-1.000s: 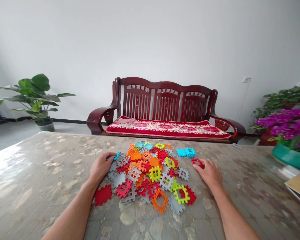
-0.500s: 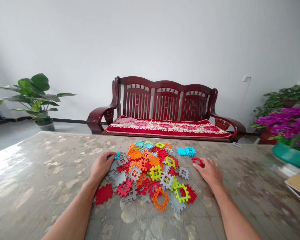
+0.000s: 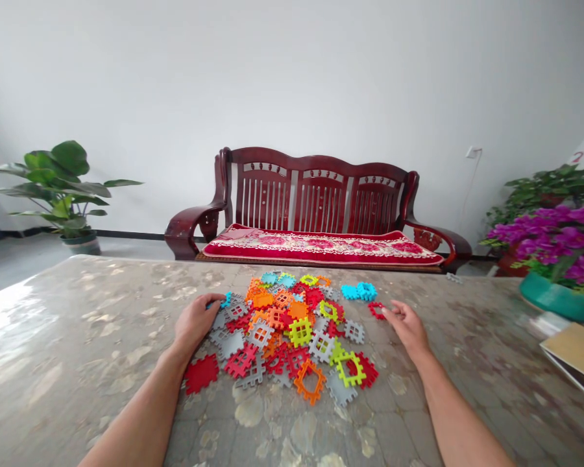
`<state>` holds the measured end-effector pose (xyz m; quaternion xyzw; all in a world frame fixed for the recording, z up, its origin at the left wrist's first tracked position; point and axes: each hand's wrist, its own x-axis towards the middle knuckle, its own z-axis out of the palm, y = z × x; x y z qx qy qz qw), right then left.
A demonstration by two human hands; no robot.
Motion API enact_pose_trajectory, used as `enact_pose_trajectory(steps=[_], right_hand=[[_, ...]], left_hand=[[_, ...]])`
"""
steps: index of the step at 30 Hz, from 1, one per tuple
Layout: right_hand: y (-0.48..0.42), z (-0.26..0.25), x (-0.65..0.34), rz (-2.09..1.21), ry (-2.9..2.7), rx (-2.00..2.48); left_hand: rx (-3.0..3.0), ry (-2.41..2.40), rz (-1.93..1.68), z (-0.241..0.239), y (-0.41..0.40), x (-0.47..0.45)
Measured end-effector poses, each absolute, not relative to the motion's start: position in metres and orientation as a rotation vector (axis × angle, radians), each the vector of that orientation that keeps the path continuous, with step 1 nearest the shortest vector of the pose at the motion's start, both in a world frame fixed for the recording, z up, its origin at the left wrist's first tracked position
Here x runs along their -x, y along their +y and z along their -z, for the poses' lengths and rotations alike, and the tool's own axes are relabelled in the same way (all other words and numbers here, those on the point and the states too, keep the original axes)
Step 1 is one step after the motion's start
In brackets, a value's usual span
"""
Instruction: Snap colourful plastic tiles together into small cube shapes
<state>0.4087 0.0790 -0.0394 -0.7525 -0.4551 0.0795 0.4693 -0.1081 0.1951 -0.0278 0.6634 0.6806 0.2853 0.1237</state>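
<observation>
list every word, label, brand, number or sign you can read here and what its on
Nothing reads for certain.
Red curved mark above the right-hand plant: resembles "2", too blurred to confirm.
Plastic pieces and tan flat item: no lettering that I can make out.

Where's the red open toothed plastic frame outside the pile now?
In the head view, the red frame lies right of the multicoloured tile pile, beside the right hand, on the near side of the bright blue toothed plastic pieces.

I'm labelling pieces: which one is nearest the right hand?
The red open-framed piece, beside the right hand; it lies apart from the pile, farther right than the blue pieces.
</observation>
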Motion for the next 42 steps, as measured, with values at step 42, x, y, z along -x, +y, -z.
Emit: enact_pose_trajectory(steps=[42], right_hand=[[0.075, -0.014, -0.287, -0.154, -1.789, 1.297]], left_hand=[[-1.936, 1.969, -0.839, 0.033, 0.197, 0.109]])
